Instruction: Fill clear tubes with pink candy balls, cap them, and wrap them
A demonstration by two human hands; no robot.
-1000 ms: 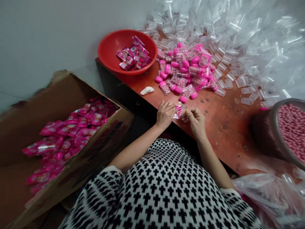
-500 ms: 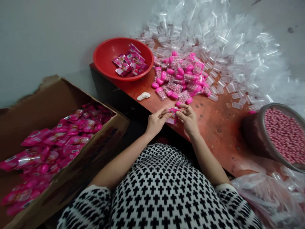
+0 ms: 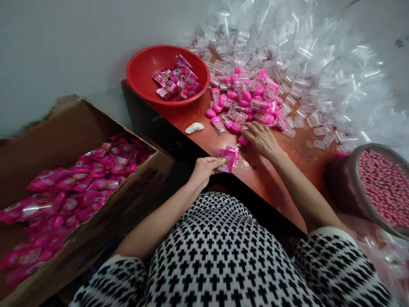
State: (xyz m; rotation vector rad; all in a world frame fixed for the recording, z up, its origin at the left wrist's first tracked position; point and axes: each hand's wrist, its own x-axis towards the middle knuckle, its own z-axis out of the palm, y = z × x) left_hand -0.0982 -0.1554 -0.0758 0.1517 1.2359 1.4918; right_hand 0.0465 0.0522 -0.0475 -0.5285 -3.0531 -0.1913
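Observation:
My left hand (image 3: 204, 171) pinches a flat pink printed packet (image 3: 227, 162) between thumb and fingers, just over the table's front edge. The packet looks like two overlapping layers, the rear one partly hidden. My right hand (image 3: 262, 140) rests with fingers stretched over the near edge of a heap of clear candy bottles (image 3: 236, 116) with pink caps and pink balls inside. A pink cap (image 3: 243, 140) shows right by its fingertips; what lies under the fingers is hidden.
A red bowl (image 3: 134, 81) with several pink packets stands at the back left. Many clear tubes (image 3: 306, 64) pile up behind. A bucket (image 3: 351, 170) of pink balls is at the right. An open cardboard box (image 3: 153, 164) of filled packets sits left. A white lump (image 3: 194, 128) lies on the table (image 3: 211, 138).
My right hand has let go of the packet and moved up and right to the bottle heap. My left hand keeps the packet, which has shifted slightly down.

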